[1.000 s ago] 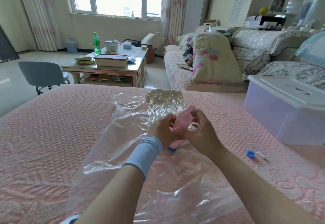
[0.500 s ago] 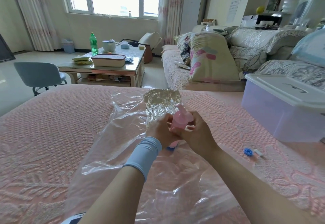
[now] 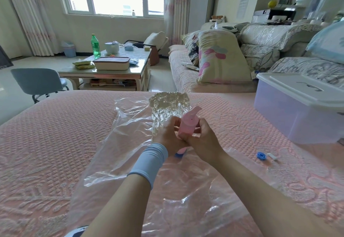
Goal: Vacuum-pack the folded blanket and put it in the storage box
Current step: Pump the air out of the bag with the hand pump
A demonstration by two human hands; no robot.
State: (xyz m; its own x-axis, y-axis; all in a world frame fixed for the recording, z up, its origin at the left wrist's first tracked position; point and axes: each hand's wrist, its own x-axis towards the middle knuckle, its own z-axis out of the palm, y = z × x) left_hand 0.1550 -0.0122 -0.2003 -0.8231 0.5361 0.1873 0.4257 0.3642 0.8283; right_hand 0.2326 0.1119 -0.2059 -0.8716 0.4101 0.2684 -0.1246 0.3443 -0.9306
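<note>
Mid-bed on vacuum bag: left hand and right hand both curled round pink pump, likely the air-extraction step. Blanket looks compressed. Next: detach pump, fit blue cap lying right.

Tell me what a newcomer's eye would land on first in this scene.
At centre, the left hand and right hand grip a pink pump over a clear plastic bag spread on the pink bedspread. Just beyond them a crinkled bundle lies inside the bag, and a lidded storage box sits at the right.
</note>
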